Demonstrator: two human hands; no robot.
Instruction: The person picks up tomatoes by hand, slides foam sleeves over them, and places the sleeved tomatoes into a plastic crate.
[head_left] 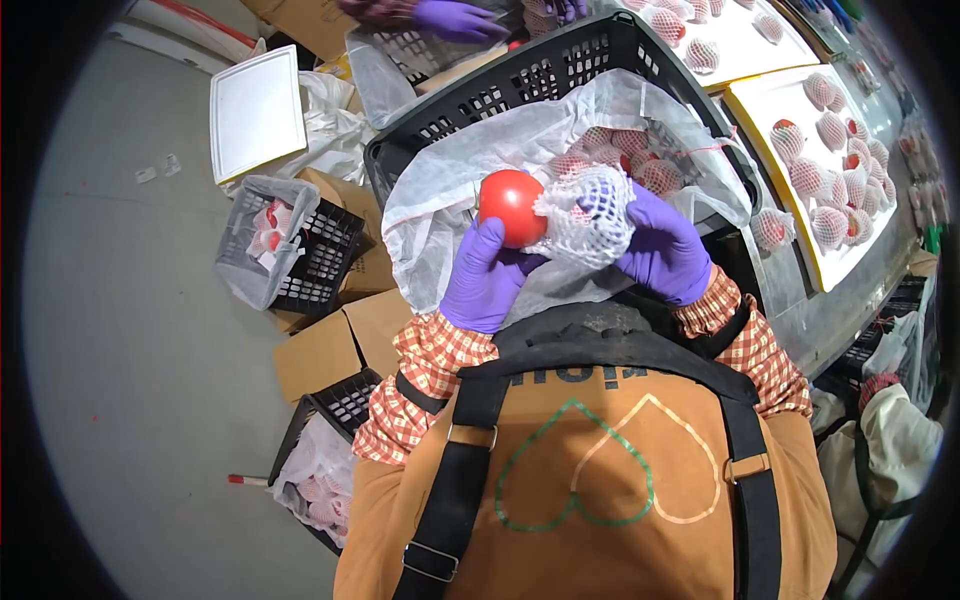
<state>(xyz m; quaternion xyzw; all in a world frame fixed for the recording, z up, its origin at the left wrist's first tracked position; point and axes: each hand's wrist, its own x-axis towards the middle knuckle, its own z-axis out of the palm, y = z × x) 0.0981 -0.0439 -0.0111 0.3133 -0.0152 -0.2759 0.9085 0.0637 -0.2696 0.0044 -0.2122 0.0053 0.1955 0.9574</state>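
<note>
Where the round, glossy red fruit [510, 205] sits: between both hands, above a large black slotted plastic crate [490, 105], mostly bare.
Purple-gloved left hand [488, 278]: gripping the fruit at its lower side, thumb towards the wearer.
Purple-gloved right hand [665, 245]: gripping a white foam mesh sleeve [575, 235] (some purple shows through its holes), which touches the fruit's right side.
Crate: lined with thin white sheeting [450, 180]; net-wrapped red fruits [655, 175] lie inside.
Right side: a yellow-edged white tray [765, 108] bearing more wrapped fruits [830, 228].
Beyond the crate: another person's purple-gloved hand [455, 20].
</note>
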